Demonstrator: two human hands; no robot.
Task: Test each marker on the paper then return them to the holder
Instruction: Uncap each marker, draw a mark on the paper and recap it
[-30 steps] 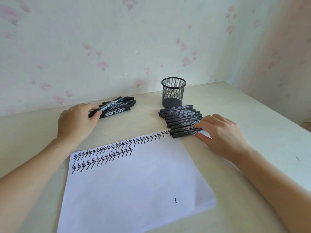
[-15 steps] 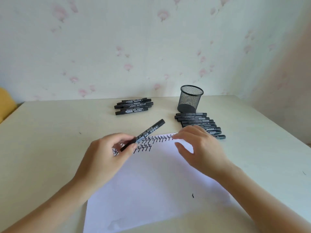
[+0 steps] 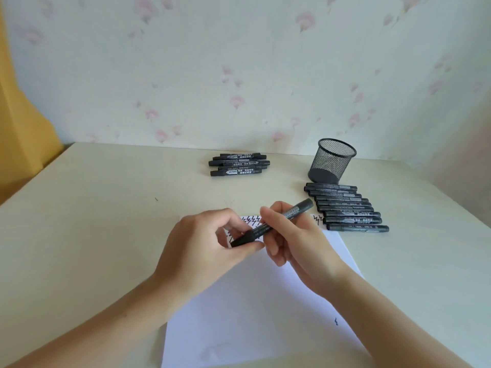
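Both hands hold one black marker [image 3: 291, 213] above the top of the white paper [image 3: 252, 309]. My left hand [image 3: 210, 251] pinches its lower cap end, and my right hand [image 3: 295, 243] grips the barrel in the middle. The marker slants up to the right. Rows of black zigzag test marks [image 3: 251, 220] run along the paper's top edge, partly hidden by my hands. A black mesh holder [image 3: 332, 162] stands upright at the back right. A small pile of markers [image 3: 239, 164] lies at the back centre. A row of several markers [image 3: 345, 207] lies in front of the holder.
The cream table [image 3: 93, 221] meets a flowered wall at the back. Its right edge runs diagonally past the marker row. Something yellow [image 3: 21, 115] stands beyond the table's left corner. One lone small mark [image 3: 336, 321] sits low on the paper.
My left hand took a marker from the back pile and brought it over the paper. My right hand left the marker row and closed on the marker's barrel. The camera view shifted left.
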